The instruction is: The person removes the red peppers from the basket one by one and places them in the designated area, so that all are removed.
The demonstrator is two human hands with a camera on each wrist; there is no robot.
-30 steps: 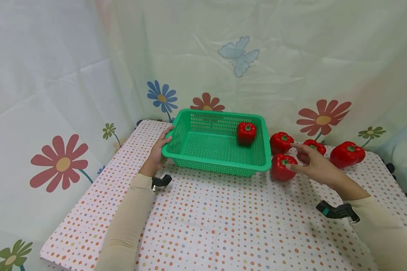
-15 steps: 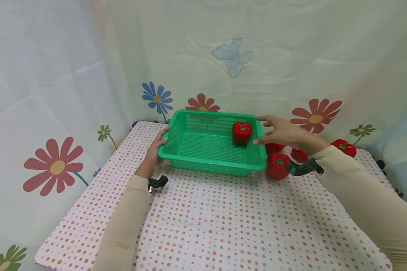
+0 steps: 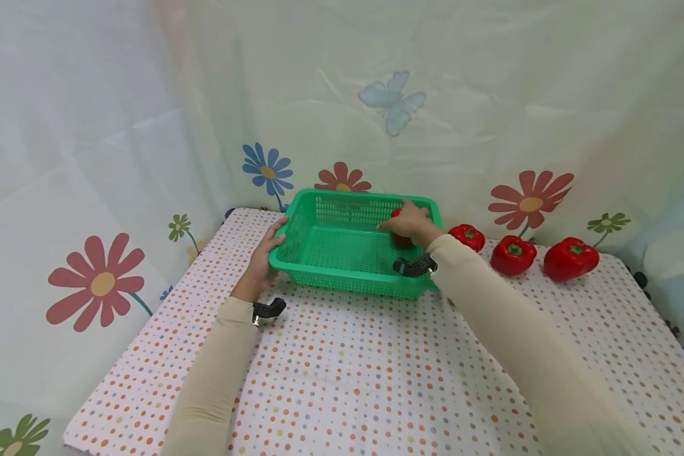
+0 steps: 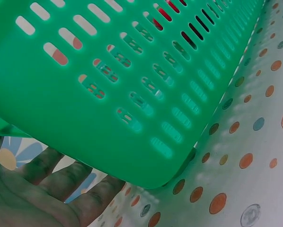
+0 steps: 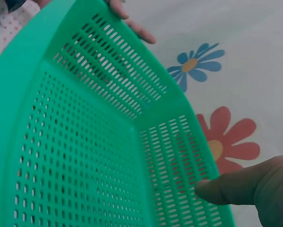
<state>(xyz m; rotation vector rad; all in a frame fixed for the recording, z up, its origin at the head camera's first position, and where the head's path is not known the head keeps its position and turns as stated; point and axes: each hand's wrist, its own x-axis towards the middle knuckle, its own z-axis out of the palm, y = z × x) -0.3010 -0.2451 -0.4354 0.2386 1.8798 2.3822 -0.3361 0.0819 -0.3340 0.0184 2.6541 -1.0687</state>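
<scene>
At the left end of the green plastic basket [image 3: 342, 282], my left hand [image 3: 260, 261] holds the rim, thumb on top. In the left wrist view, the fingers [image 4: 66, 178] of that hand lie against the outside of the basket's end wall. My right hand [image 3: 411, 221] is inside the basket's right end, over a red bell pepper [image 3: 401, 241] that it partly covers. Its thumb [image 5: 236, 186] is straight and points out past the pepper's left side. The other fingertips of the right hand are hidden, and the pepper does not show in the right wrist view.
Three red bell peppers stand right of the basket: one close by [image 3: 468, 237], a middle pepper [image 3: 512, 259] and a long far pepper [image 3: 570, 261]. A dotted cloth [image 3: 342, 380] covers the table. A flowered curtain [image 3: 462, 126] hangs behind.
My right hand has moved left from above the peppers on the table, over the basket's right rim, to the pepper inside. The left hand has stayed at the basket's left end.
</scene>
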